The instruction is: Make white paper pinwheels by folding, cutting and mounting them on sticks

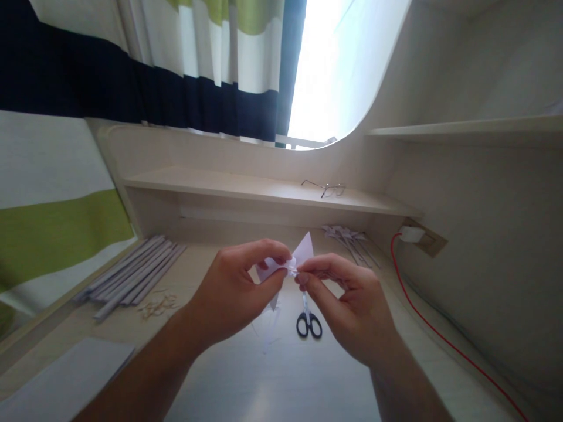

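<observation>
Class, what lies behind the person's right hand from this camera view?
Scissors on the desk, partly: black handles and some blade show. Fingers of the right hand cover the blade tips; anything else there is hidden.

Fingers (271,285) partly hide the folded paper (304,248) and the scissors (315,326); the white sheets (70,375) near left and red cable (440,334) near right are cut off.

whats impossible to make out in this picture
All in the head view:
- folded paper: middle partly covered by the left grip and right grip
- scissors: blade tips hidden behind the right grip's fingertips
- white sheet: cut off by the frame edge
- red cable: lower end cut off, bottom edge
- tan bits: too small, blurred to count
</observation>
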A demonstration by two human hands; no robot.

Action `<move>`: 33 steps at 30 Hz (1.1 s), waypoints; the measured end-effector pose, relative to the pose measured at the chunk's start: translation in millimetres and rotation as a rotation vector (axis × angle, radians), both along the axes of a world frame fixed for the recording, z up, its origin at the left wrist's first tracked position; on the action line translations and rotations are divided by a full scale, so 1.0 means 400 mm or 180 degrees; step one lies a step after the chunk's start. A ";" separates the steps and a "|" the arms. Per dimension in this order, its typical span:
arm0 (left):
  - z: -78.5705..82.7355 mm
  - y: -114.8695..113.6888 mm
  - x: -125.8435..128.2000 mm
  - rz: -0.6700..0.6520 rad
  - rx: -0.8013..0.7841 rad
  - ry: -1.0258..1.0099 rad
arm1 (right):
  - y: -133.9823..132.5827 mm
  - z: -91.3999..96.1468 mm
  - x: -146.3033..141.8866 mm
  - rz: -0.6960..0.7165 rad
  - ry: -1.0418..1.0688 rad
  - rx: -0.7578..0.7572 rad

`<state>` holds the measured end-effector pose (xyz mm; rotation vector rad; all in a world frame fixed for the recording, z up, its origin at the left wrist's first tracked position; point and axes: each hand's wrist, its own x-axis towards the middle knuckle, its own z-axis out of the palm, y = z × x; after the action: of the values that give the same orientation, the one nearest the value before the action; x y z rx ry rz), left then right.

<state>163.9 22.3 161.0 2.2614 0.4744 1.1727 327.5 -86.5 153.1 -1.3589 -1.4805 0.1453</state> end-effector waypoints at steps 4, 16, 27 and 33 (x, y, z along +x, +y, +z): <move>-0.002 0.003 -0.004 -0.0170 -0.0084 -0.0039 | -0.003 0.000 0.000 0.0045 0.0064 -0.0024; 0.001 0.002 -0.006 -0.0211 -0.0030 -0.0047 | -0.008 0.008 0.000 -0.0066 0.0126 -0.0092; 0.002 0.003 -0.004 -0.0315 -0.0120 -0.0106 | -0.008 0.001 0.004 0.0019 0.0087 -0.0098; 0.005 -0.002 -0.009 -0.0323 -0.0040 -0.0062 | -0.012 0.004 0.000 0.0008 0.0035 -0.0100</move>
<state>160.3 21.5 163.2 2.2339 0.3540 1.1366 327.7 -91.3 154.8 -1.3794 -1.4763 0.1778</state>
